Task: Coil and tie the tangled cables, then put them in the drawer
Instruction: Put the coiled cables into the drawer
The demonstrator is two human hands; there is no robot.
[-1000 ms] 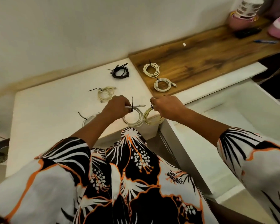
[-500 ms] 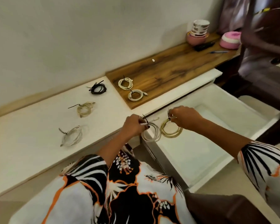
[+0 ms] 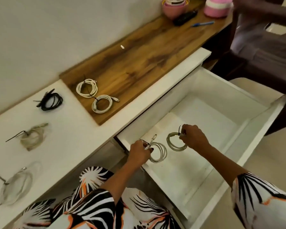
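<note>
My left hand [image 3: 139, 152] pinches a coiled white cable [image 3: 158, 152] by its tie, over the near left corner of the open white drawer [image 3: 248, 128]. A second pale coil [image 3: 176, 142] hangs from my right hand [image 3: 194, 138], which grips it at the tie, also inside the drawer. On the white top lie a black coil [image 3: 51, 101] and two pale coils [image 3: 32, 136] [image 3: 15, 185]. Two white tied coils [image 3: 87, 87] [image 3: 102, 104] lie on the wooden board [image 3: 139, 60].
At the board's far end stand a pink bowl [image 3: 172, 9], a pink container [image 3: 216, 7], a black remote [image 3: 185, 17] and a blue pen [image 3: 202, 23]. Another person [image 3: 262, 38] stands at the far right beside the drawer. A wall runs along the back.
Both hands carried their coils from the white top's front edge rightward and down into the open drawer. The view followed to the right.
</note>
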